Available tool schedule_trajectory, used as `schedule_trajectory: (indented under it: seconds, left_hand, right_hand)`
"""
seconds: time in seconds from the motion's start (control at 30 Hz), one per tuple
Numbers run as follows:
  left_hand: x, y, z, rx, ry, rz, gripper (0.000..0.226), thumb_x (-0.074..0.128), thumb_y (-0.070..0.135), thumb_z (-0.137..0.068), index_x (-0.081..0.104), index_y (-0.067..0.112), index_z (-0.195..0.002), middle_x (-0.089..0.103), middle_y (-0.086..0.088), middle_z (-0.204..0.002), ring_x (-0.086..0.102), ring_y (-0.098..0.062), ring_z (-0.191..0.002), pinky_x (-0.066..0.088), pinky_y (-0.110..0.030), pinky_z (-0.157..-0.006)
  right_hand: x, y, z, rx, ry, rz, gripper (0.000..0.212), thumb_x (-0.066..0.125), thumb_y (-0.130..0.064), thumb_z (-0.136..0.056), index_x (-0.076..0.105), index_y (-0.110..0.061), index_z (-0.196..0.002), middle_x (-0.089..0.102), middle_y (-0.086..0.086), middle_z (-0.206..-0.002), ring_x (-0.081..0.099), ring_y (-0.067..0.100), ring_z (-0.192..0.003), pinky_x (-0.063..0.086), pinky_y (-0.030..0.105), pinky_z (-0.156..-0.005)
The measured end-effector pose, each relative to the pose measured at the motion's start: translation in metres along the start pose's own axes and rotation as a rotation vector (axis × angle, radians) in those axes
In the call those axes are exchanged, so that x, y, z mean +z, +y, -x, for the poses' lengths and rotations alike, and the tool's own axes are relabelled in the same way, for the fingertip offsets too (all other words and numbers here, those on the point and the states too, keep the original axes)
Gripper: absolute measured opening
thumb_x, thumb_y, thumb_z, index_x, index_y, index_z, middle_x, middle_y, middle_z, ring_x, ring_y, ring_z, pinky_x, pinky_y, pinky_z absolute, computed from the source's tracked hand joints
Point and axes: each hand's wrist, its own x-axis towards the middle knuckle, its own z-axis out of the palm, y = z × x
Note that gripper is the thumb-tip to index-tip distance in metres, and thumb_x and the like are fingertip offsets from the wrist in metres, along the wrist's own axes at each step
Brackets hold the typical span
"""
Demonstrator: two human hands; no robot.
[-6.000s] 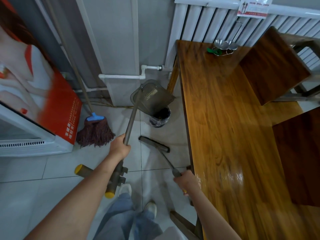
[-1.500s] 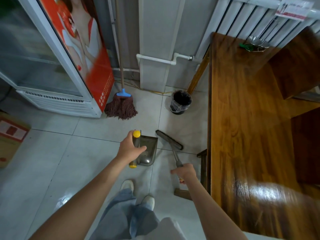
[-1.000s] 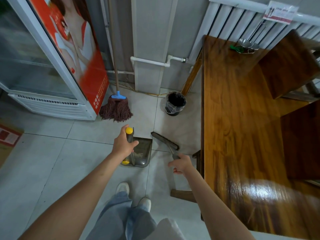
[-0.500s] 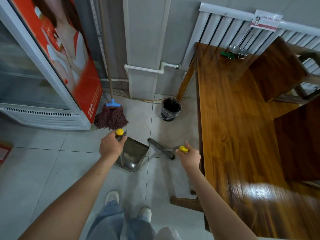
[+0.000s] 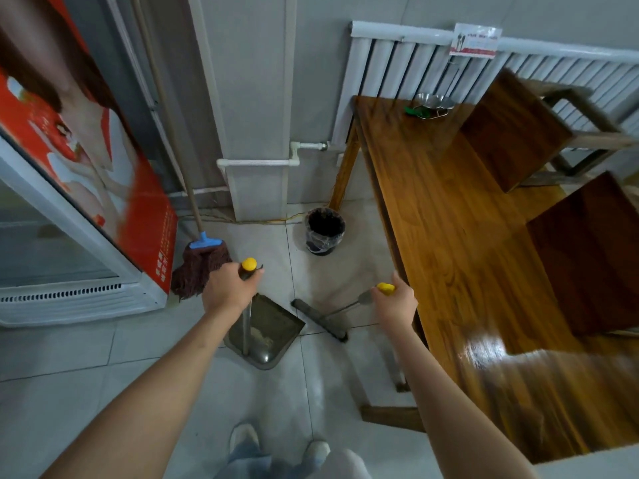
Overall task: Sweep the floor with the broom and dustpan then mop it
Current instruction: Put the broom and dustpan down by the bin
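Mop (image 5: 202,267) leans on the wall by the fridge (image 5: 79,216), parked for later. Left hand (image 5: 226,288) is wrapped round the dustpan (image 5: 273,335) handle, pan flat on the floor with some dirt inside. Broom (image 5: 320,318) head sits just beside its mouth, ready to push in; right hand (image 5: 394,304) grips the yellow-tipped handle. Bin (image 5: 325,233) waits by the table (image 5: 466,271).
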Motion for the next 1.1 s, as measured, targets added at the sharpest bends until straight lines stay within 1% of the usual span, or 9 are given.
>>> schedule_trajectory:
  seconds: [0.13,0.23,0.27,0.4,0.53,0.6,0.73,0.93,1.1]
  left_hand:
    - [-0.001,0.007,-0.028,0.159,-0.074,-0.109,0.037,0.064,0.056,-0.079,0.054,0.022,-0.067,0.062,-0.003,-0.068,0.064,-0.028,-0.072,0.05,-0.032,-0.061]
    - [0.002,0.015,-0.048,0.235,-0.087,-0.203,0.038,0.064,0.057,-0.08,0.053,0.023,-0.07,0.065,-0.003,-0.071,0.065,-0.026,-0.075,0.05,-0.032,-0.068]
    - [0.004,0.017,-0.054,0.247,-0.062,-0.249,0.036,0.062,0.058,-0.081,0.054,0.023,-0.074,0.066,-0.004,-0.076,0.064,-0.026,-0.079,0.046,-0.034,-0.074]
    - [0.01,0.031,-0.067,0.239,0.012,-0.369,0.036,0.056,0.055,-0.087,0.062,0.021,-0.096,0.068,-0.004,-0.091,0.061,-0.027,-0.095,0.031,-0.041,-0.094]
    - [0.01,0.041,-0.08,0.251,-0.012,-0.369,0.035,0.057,0.055,-0.086,0.063,0.023,-0.1,0.069,-0.005,-0.096,0.061,-0.029,-0.1,0.03,-0.044,-0.099]
    - [0.01,0.041,-0.091,0.275,-0.048,-0.335,0.034,0.059,0.055,-0.084,0.062,0.023,-0.097,0.069,-0.005,-0.095,0.062,-0.028,-0.098,0.038,-0.044,-0.097]
    - [0.005,0.039,-0.104,0.348,-0.113,-0.296,0.036,0.059,0.054,-0.084,0.062,0.021,-0.098,0.069,-0.005,-0.092,0.063,-0.028,-0.091,0.048,-0.037,-0.08]
    - [-0.004,0.052,-0.125,0.413,-0.174,-0.222,0.034,0.06,0.049,-0.085,0.059,0.017,-0.093,0.066,-0.006,-0.092,0.062,-0.031,-0.091,0.049,-0.036,-0.072]
    - [-0.001,0.061,-0.129,0.431,-0.15,-0.241,0.036,0.06,0.049,-0.087,0.06,0.016,-0.1,0.067,-0.009,-0.099,0.061,-0.033,-0.096,0.043,-0.034,-0.069]
  right_hand:
    - [-0.005,-0.007,-0.013,0.041,0.077,0.012,0.067,0.066,-0.018,-0.089,0.035,-0.013,-0.148,0.045,0.004,-0.147,0.062,0.022,-0.107,0.053,0.031,-0.085]
    - [-0.009,-0.008,-0.025,0.074,0.139,-0.044,0.068,0.066,-0.02,-0.09,0.034,-0.015,-0.149,0.05,0.006,-0.143,0.06,0.01,-0.078,0.049,0.023,-0.068]
    - [-0.011,-0.009,-0.03,0.088,0.158,-0.055,0.068,0.066,-0.021,-0.09,0.033,-0.017,-0.149,0.052,0.006,-0.141,0.06,0.011,-0.077,0.051,0.024,-0.067]
    - [-0.018,-0.014,-0.044,0.119,0.204,-0.048,0.068,0.062,-0.023,-0.093,0.028,-0.016,-0.152,0.054,0.007,-0.137,0.058,0.016,-0.089,0.048,0.027,-0.078]
    - [-0.021,-0.022,-0.045,0.118,0.228,-0.006,0.068,0.056,-0.025,-0.096,0.022,-0.015,-0.153,0.055,0.009,-0.135,0.054,0.027,-0.117,0.045,0.037,-0.095]
    - [-0.019,-0.029,-0.046,0.114,0.23,0.011,0.067,0.054,-0.028,-0.098,0.02,-0.016,-0.154,0.056,0.01,-0.132,0.053,0.028,-0.119,0.045,0.038,-0.095]
    - [-0.013,-0.041,-0.047,0.138,0.287,0.014,0.067,0.053,-0.028,-0.098,0.018,-0.016,-0.154,0.056,0.01,-0.133,0.055,0.029,-0.119,0.047,0.04,-0.094]
    - [-0.008,-0.048,-0.035,0.21,0.38,-0.006,0.07,0.053,-0.025,-0.098,0.013,-0.019,-0.154,0.053,0.009,-0.136,0.054,0.03,-0.12,0.049,0.044,-0.094]
    - [-0.011,-0.05,-0.028,0.232,0.445,-0.004,0.069,0.052,-0.023,-0.098,0.013,-0.018,-0.155,0.055,0.01,-0.132,0.057,0.03,-0.114,0.05,0.041,-0.088]
